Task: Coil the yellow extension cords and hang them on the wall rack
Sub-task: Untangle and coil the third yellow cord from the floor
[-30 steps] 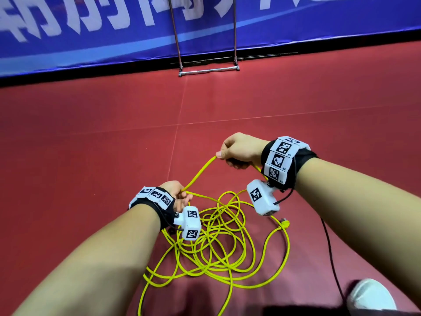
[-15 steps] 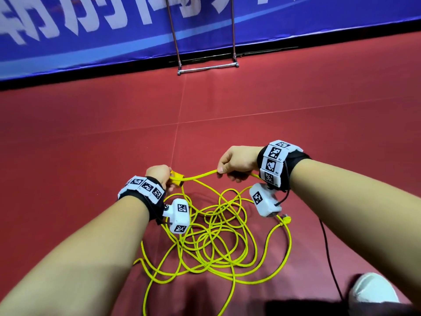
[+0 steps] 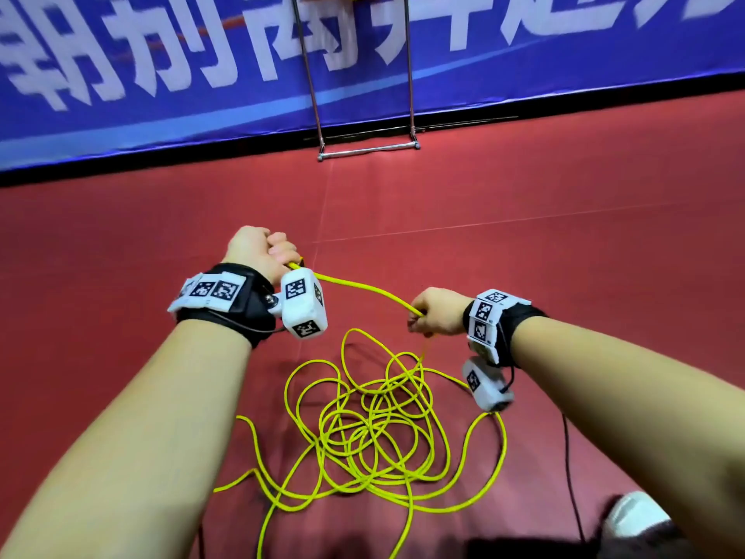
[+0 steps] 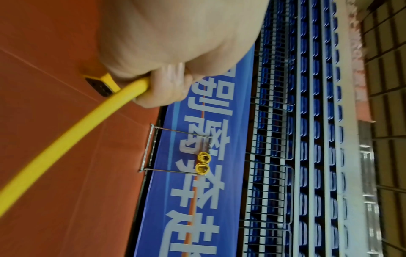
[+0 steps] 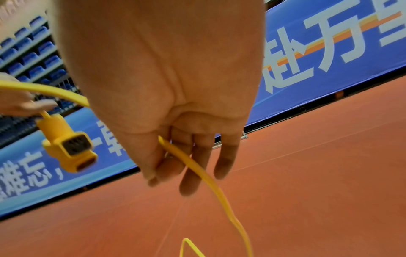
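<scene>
A yellow extension cord point(image 3: 375, 429) lies in a loose tangle on the red floor below my hands. My left hand point(image 3: 262, 252) grips the cord just behind its yellow socket end point(image 5: 68, 146), which hangs free below the fist point(image 4: 158, 90). A stretch of cord point(image 3: 363, 290) runs from there to my right hand point(image 3: 431, 316), whose fingers point(image 5: 175, 156) curl around it. From the right hand the cord point(image 5: 211, 182) drops to the tangle. The metal rack point(image 3: 363, 94) stands against the blue banner ahead. Two small yellow coils point(image 4: 203, 162) hang on the rack.
A blue banner point(image 3: 161, 74) with white characters lines the wall, with blue stadium seats point(image 4: 307, 121) above it. A thin black cable point(image 3: 570, 478) trails on the floor at the right, near a white shoe point(image 3: 633, 518).
My left hand has risen and moved forward with the socket end. My right hand has slid down and to the right along the cord, so a longer stretch spans between them.
</scene>
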Tool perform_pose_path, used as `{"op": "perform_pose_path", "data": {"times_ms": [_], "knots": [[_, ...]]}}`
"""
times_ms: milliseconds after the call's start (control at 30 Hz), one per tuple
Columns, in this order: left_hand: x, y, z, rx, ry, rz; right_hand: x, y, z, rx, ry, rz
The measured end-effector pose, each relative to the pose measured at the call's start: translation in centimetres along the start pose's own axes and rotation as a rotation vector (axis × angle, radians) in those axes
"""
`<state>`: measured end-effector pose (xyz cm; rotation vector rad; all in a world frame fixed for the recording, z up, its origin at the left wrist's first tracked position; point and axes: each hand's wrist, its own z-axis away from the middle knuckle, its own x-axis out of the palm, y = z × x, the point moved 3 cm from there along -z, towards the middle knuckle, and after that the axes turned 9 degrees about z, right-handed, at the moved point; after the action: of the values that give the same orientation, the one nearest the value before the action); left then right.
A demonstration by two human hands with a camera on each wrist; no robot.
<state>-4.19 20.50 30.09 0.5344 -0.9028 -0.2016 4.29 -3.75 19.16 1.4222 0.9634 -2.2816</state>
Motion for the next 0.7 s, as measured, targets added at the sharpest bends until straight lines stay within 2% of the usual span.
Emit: {"op": "perform_pose_path", "data": {"times_ms": [67, 200, 333, 500, 700], "knots": [[0.8, 1.1, 1.5, 0.047, -0.025, -0.001, 0.0, 0.8, 0.5, 0.048, 0.059, 0.058], [2.0, 2.7, 3.4, 0.105, -0.086, -0.046, -0.2, 1.8, 1.4, 0.089, 0.07, 0.141], [3.2, 3.8, 4.7, 0.144, -0.164, -0.069, -0.6, 2.5, 1.9, 0.117, 0.032, 0.247], [4.6, 5.9, 7.1, 0.193, -0.251, -0.088, 0.2, 5.9, 3.3, 0.296, -0.047, 0.284], [4.1, 6.1, 6.7, 0.242, -0.229, -0.392, 1.5, 8.6, 3.2, 0.393, -0.025, 0.215]]}}
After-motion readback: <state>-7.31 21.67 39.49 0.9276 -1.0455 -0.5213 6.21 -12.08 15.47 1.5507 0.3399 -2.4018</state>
